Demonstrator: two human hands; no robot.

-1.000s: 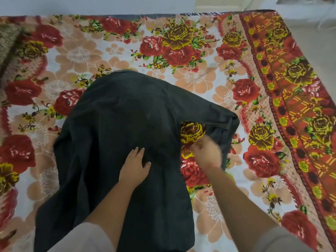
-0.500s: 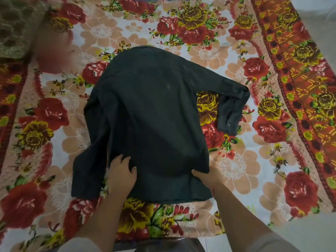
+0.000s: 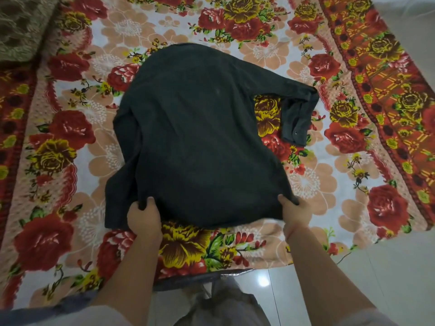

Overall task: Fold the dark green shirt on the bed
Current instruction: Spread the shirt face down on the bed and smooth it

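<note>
The dark green shirt [image 3: 200, 137] lies back-up on the bed's floral blanket [image 3: 70, 128], collar end far from me. Its right sleeve [image 3: 295, 114] is bent, with the cuff pointing back toward me. The left sleeve lies folded along the body's left side. My left hand [image 3: 144, 218] is closed on the hem's near left corner. My right hand [image 3: 294, 214] is closed on the hem's near right corner. The hem between them is slightly raised and bowed.
A brown patterned pillow [image 3: 21, 22] sits at the far left corner. The blanket's near edge [image 3: 202, 276] hangs over the bed just in front of my legs. White tiled floor [image 3: 388, 267] lies to the right and below.
My left hand left the shirt's back and my right hand left the right sleeve; both came down to the hem and now grip its corners. The shirt lies farther up the bed.
</note>
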